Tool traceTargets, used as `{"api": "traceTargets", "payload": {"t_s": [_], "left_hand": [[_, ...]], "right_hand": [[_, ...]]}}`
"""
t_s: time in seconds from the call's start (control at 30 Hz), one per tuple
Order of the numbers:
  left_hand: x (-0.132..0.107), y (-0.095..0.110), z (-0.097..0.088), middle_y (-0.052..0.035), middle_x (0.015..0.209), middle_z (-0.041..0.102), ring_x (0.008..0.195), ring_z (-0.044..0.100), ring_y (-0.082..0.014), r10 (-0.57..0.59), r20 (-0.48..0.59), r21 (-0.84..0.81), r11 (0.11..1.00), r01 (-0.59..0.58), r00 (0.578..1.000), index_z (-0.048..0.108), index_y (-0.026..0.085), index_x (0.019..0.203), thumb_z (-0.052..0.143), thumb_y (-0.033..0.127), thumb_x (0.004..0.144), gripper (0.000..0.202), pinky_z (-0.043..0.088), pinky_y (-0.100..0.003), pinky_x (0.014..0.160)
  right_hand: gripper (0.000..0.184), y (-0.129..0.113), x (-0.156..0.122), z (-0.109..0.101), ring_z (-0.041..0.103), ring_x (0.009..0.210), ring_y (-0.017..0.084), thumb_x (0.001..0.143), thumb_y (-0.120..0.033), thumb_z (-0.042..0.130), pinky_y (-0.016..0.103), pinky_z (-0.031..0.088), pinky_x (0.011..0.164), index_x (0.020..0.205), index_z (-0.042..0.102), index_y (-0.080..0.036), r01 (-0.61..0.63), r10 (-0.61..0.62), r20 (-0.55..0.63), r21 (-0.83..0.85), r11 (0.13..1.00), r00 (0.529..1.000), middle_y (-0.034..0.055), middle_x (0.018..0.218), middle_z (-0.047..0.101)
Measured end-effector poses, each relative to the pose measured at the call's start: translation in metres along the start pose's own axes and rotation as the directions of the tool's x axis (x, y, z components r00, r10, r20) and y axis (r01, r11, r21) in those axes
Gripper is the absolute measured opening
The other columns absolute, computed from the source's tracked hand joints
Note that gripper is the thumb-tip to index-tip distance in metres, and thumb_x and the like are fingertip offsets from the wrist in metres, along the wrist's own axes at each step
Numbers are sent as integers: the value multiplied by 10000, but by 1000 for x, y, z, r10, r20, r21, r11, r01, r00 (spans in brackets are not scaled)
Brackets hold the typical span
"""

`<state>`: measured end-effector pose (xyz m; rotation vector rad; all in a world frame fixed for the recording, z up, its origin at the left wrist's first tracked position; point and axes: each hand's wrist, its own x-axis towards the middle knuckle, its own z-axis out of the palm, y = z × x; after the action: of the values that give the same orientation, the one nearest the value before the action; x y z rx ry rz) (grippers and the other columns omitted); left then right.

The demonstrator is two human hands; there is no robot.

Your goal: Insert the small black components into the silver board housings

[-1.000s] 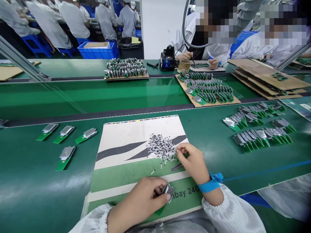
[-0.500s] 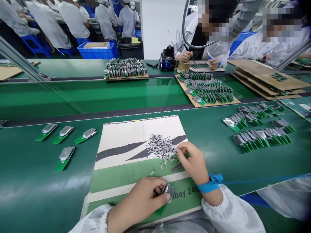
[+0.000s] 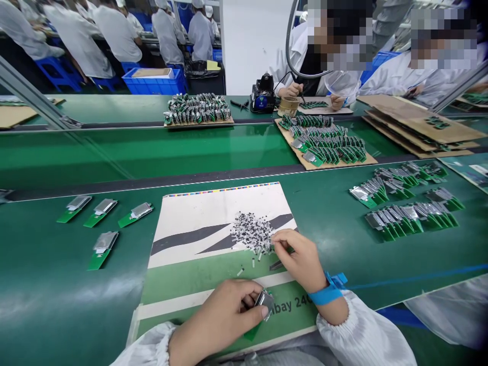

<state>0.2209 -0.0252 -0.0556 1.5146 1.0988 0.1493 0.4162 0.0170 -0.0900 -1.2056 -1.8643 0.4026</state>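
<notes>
My left hand (image 3: 223, 320) is closed around a small green circuit board with a silvery metal part (image 3: 264, 301), held over the printed paper sheet (image 3: 198, 244). My right hand (image 3: 299, 259), with a blue wrist strap (image 3: 330, 290), pinches at the near right edge of a heap of tiny black components (image 3: 252, 231) on the sheet. A few loose components (image 3: 247, 264) lie between the heap and my left hand. What the right fingers hold is too small to make out.
Several finished green boards (image 3: 102, 208) lie on the green bench at left; rows of boards (image 3: 407, 201) at right. A conveyor belt (image 3: 152, 147) runs across beyond. Cardboard trays of boards (image 3: 328, 145) sit farther back. People in white coats work opposite, near a soldering station (image 3: 263, 94).
My right hand has shifted slightly left and nearer, its fingers now at the edge of the component heap. The left hand with the board has stayed put.
</notes>
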Motion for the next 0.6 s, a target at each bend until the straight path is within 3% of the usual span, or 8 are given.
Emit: {"api": "traceTargets", "payload": {"t_s": [0.2,0.47,0.6], "left_hand": [[1,1,0,29,695,526,663,496,-131,-13,0,2,1000,13,1000,596,177,773,537,300,833,149,356,-215,590],[1,0,0,27,684,521,647,487,-129,-18,2,-35,999,18,1000,600,178,765,542,286,823,135,357,-206,565],[0,1,0,25,683,522,644,483,-125,2,0,-88,996,-2,1000,631,175,792,548,267,827,129,366,-199,561]], "right_hand": [[181,0,0,2,638,736,147,848,-75,492,256,500,660,816,603,-215,18,-18,29,16,1000,999,20,808,687],[156,0,1,2,585,627,128,861,-110,483,244,477,595,798,584,-212,-30,31,-34,21,999,999,21,793,676],[125,-1,3,2,541,559,125,868,-149,512,243,447,548,809,603,-209,-77,77,-42,-1,997,996,-12,653,602]]}}
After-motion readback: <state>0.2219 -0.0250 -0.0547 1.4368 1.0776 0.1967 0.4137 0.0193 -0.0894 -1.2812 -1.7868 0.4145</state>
